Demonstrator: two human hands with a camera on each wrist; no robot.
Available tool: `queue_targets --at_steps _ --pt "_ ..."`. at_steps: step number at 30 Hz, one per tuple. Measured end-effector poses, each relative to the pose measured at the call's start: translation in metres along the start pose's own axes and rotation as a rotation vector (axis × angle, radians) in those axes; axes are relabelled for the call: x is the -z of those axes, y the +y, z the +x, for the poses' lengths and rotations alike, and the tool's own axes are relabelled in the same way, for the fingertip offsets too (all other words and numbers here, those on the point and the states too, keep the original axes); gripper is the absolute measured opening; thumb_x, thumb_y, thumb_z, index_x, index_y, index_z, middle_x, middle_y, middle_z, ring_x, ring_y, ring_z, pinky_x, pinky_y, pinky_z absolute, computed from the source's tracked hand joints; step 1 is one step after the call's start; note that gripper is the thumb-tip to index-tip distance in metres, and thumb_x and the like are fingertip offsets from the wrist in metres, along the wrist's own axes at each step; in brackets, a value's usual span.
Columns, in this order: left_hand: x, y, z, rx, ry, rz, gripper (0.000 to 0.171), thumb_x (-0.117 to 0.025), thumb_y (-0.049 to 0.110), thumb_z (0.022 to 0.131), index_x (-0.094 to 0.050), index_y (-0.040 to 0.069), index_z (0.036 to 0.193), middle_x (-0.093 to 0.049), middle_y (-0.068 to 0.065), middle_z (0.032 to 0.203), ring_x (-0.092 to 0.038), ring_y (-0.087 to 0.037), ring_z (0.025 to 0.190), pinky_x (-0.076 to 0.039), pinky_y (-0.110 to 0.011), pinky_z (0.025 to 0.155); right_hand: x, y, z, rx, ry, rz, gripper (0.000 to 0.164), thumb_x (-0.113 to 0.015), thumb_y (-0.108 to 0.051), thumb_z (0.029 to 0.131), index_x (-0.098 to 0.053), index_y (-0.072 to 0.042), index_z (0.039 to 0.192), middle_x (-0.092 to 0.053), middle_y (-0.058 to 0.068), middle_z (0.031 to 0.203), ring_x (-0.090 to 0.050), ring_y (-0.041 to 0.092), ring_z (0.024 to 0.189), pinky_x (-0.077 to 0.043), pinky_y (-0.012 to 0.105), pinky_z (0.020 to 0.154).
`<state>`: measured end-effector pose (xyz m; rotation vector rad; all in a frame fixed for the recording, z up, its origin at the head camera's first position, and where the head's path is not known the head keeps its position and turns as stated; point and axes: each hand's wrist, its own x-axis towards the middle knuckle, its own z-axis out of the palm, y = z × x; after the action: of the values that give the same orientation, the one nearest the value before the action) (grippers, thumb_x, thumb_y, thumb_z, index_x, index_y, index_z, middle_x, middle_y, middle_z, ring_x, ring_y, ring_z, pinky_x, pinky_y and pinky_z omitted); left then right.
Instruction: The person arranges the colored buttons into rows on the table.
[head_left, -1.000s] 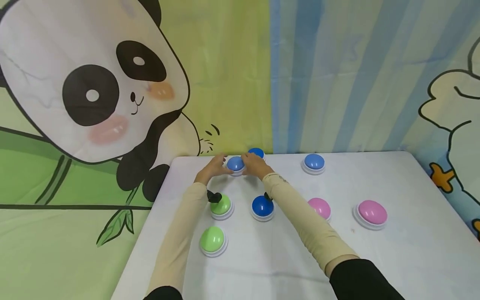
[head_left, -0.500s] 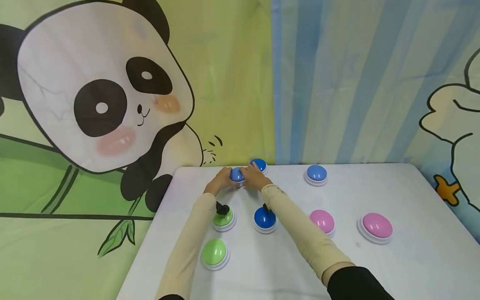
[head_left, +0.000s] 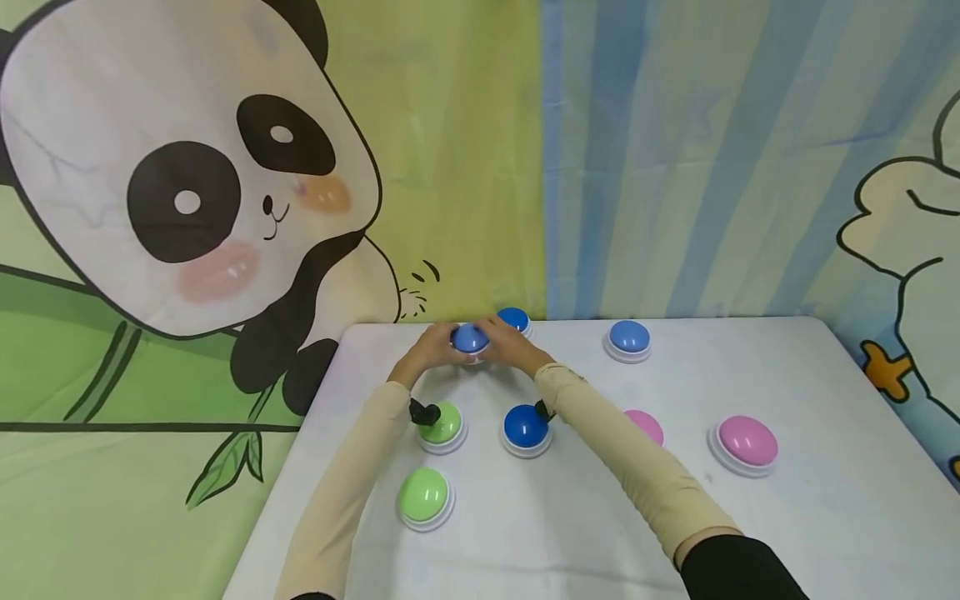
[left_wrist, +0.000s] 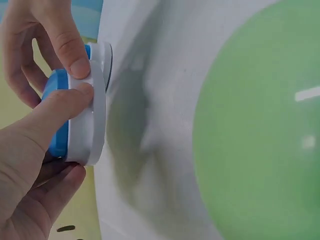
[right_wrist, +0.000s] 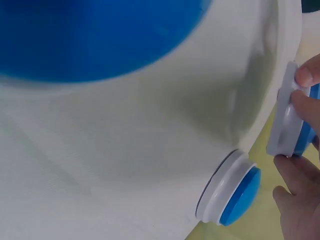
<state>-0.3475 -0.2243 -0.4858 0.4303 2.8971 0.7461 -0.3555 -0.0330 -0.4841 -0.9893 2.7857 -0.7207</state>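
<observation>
Near the far edge of the table, a push button with a blue dome and white base is held between both hands. My left hand grips its left side, thumb on the white base in the left wrist view. The right hand holds the other side, its thumb close to the left one. From the wrists, this button stands off the white surface, its shadow apart from it. Another blue button sits just behind the right hand.
Two green buttons and a darker blue button lie below the forearms. A blue button stands at the back right. One pink button lies at right; a second is partly behind the right sleeve. A printed curtain hangs behind.
Both hands stay at the same blue button and have closed further round it; it appears slightly raised. The head view has tipped up and back down. The other buttons have kept their places.
</observation>
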Motion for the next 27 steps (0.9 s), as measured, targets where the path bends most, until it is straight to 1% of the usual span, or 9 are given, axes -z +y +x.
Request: queue_targets --at_steps 2,5,8,12,16,18,21,24,27 --pt "0.002 0.004 -0.003 -0.031 -0.005 0.023 0.061 -0.083 0.034 0.074 -0.06 -0.001 0.119 -0.066 -0.015 0.112 -0.063 -0.026 0.105 -0.052 -0.039 0.094 0.004 0.0 -0.008 0.034 0.025 -0.006 0.058 -0.074 -0.023 0.086 -0.049 -0.006 0.136 -0.05 0.017 0.134 -0.053 0.031 0.125 -0.045 0.044 0.107" --pt "0.004 0.01 -0.009 -0.064 -0.004 0.035 0.063 -0.082 0.037 0.074 -0.06 0.0 0.121 -0.065 -0.013 0.109 -0.06 -0.023 0.1 -0.052 -0.037 0.09 0.013 0.0 -0.021 0.091 0.062 -0.004 0.058 -0.076 -0.025 0.084 -0.052 -0.007 0.134 -0.052 0.015 0.129 -0.056 0.03 0.119 -0.049 0.043 0.103" --pt "0.005 0.018 -0.019 -0.094 -0.003 0.028 0.066 -0.082 0.038 0.075 -0.059 0.001 0.123 -0.063 -0.011 0.108 -0.058 -0.021 0.098 -0.052 -0.035 0.087 0.021 -0.002 -0.035 0.129 0.07 0.023 0.058 -0.077 -0.026 0.083 -0.053 -0.008 0.133 -0.052 0.014 0.125 -0.057 0.028 0.114 -0.05 0.042 0.101" --pt "0.008 0.035 -0.036 -0.131 -0.021 -0.004 0.072 -0.082 0.038 0.075 -0.055 -0.001 0.129 -0.061 -0.013 0.113 -0.059 -0.022 0.101 -0.054 -0.035 0.089 0.028 -0.004 -0.054 0.153 0.062 0.053 0.058 -0.077 -0.029 0.083 -0.053 -0.009 0.132 -0.049 0.013 0.124 -0.058 0.027 0.112 -0.052 0.041 0.099" --pt "0.008 0.054 -0.05 -0.158 -0.06 -0.013 0.077 -0.083 0.038 0.074 -0.052 0.0 0.133 -0.059 -0.014 0.117 -0.061 -0.022 0.105 -0.055 -0.034 0.092 0.032 -0.007 -0.075 0.18 0.092 0.053 0.058 -0.08 -0.03 0.079 -0.055 -0.008 0.126 -0.048 0.013 0.123 -0.058 0.028 0.112 -0.053 0.041 0.098" --pt "0.007 0.061 -0.056 -0.158 -0.079 -0.003 0.078 -0.083 0.038 0.074 -0.051 0.001 0.135 -0.058 -0.012 0.118 -0.061 -0.021 0.105 -0.055 -0.032 0.092 0.032 -0.01 -0.086 0.181 0.105 0.048 0.058 -0.081 -0.032 0.078 -0.055 -0.009 0.124 -0.049 0.013 0.124 -0.058 0.028 0.113 -0.053 0.041 0.098" --pt "0.004 0.071 -0.066 -0.161 -0.104 0.012 0.078 -0.082 0.038 0.075 -0.051 0.002 0.136 -0.058 -0.011 0.119 -0.061 -0.019 0.105 -0.055 -0.031 0.093 0.032 -0.014 -0.101 0.151 0.1 0.055 0.058 -0.081 -0.036 0.077 -0.055 -0.01 0.123 -0.049 0.013 0.129 -0.056 0.027 0.117 -0.052 0.041 0.1" --pt "0.001 0.079 -0.075 -0.192 -0.12 0.022 0.076 -0.082 0.038 0.076 -0.051 0.002 0.136 -0.058 -0.01 0.118 -0.061 -0.018 0.104 -0.055 -0.03 0.091 0.032 -0.018 -0.118 0.109 0.088 0.065 0.06 -0.081 -0.037 0.077 -0.055 -0.011 0.125 -0.048 0.014 0.136 -0.054 0.029 0.122 -0.052 0.043 0.1" --pt "-0.003 0.087 -0.084 -0.22 -0.117 0.032 0.074 -0.081 0.038 0.076 -0.052 0.002 0.134 -0.058 -0.011 0.118 -0.061 -0.018 0.103 -0.056 -0.03 0.09 0.032 -0.021 -0.132 0.086 0.093 0.064 0.06 -0.081 -0.036 0.077 -0.054 -0.011 0.125 -0.049 0.016 0.139 -0.053 0.03 0.125 -0.051 0.044 0.1"
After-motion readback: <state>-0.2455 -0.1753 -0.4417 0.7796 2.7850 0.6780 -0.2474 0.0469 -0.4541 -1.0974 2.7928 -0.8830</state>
